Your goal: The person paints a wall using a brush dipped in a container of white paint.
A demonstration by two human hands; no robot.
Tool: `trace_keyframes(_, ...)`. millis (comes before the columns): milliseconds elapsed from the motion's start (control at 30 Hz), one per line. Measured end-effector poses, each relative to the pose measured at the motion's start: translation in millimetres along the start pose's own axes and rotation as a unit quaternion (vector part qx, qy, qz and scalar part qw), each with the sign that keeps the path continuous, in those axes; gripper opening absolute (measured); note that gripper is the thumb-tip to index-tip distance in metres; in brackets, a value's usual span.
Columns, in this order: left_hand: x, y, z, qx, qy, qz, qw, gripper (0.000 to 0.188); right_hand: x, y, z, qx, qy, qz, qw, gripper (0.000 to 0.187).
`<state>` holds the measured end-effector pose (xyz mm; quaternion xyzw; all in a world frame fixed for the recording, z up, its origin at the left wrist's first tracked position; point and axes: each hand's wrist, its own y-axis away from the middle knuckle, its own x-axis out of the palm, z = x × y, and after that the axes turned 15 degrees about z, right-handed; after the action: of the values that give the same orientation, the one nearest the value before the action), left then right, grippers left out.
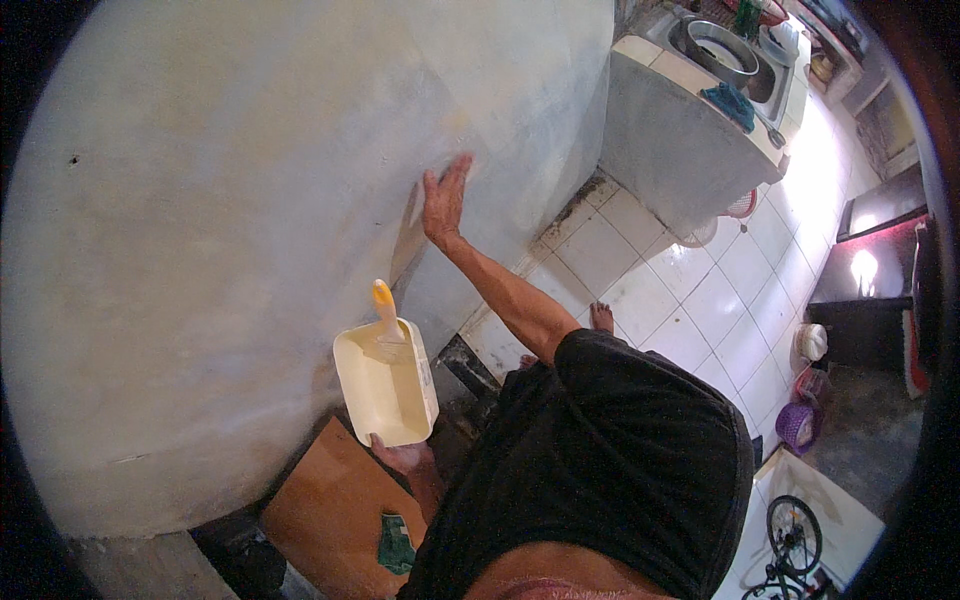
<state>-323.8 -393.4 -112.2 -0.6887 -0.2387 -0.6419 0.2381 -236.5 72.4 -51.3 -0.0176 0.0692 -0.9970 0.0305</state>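
Note:
My left hand grips the near end of a cream plastic tub, with the thumb over its rim. In the tub stands a tool with a yellow-and-white handle; its pale broad lower end leans on the far wall of the tub, and I cannot tell whether it is a brush or a scraper. My right arm stretches out to the wall. There my right hand is held with fingers extended, at or very near the patchy grey-beige surface, slightly blurred and holding nothing.
Beyond the right arm, a tiled counter holds a sink with a metal basin and a teal cloth. A brown board lies below the tub, bearing a green item. A purple basket and a bicycle stand at right.

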Motion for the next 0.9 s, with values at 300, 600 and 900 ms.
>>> trace_keyframes(300,69.5,-7.4,64.7,0.022,-0.507,-0.111,0.854,0.067,-7.7,-2.0,7.7,-0.071,0.082,0.012,0.994,0.082)
trace_keyframes(600,61.9,-5.0,47.5,-0.024,-0.341,0.006,0.940,0.065,-11.8,-0.6,17.0,0.004,-0.002,-0.017,1.000,0.082)
trace_keyframes(900,82.7,-6.8,64.8,-0.008,-0.409,-0.044,0.912,0.077,0.5,-5.2,29.6,-0.085,0.037,-0.024,0.995,0.082)
